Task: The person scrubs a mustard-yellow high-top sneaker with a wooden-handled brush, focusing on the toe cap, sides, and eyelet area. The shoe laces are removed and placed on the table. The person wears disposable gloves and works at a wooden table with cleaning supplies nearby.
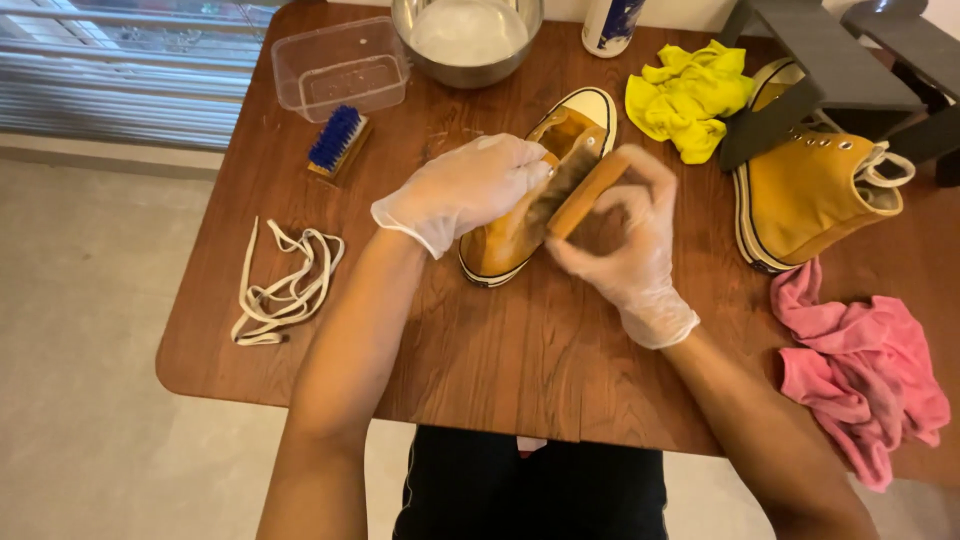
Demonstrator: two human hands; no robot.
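The person is working over a wooden surface [480,350], both hands in thin clear gloves, probably to keep them out of the suds and dirt. The left hand [465,190] is pressing down on a mustard-yellow canvas shoe [525,200] that is lying near the middle of the surface, toe pointing away; its grip is closed over the shoe's side and opening, which is pinning the shoe so it is not sliding under the strokes. The right hand [625,240] is wrapping its grip around a wooden-backed scrub brush [575,190], bristles turned down onto the shoe's upper; the brush is blurred, so it appears to be moving.

The second yellow shoe [810,185] is lying on its side well to the right, partly under a dark stand [800,80], kept out of the way of the one in hand. A metal bowl [468,38] of white foamy liquid is sitting at the far edge, straight ahead within reach for dipping. Beside it a clear plastic tub [340,65] is standing empty, with a blue-bristled brush [338,140] lying just in front of it. The white laces [285,285] are lying in a loose heap at the left edge, apparently pulled out of the shoes so the canvas can be reached. A yellow cloth [690,95] is bunched between the two shoes, and a pink cloth [860,370] is lying crumpled at the right near edge, both handy for wiping. A white bottle [610,22] is standing at the far edge.
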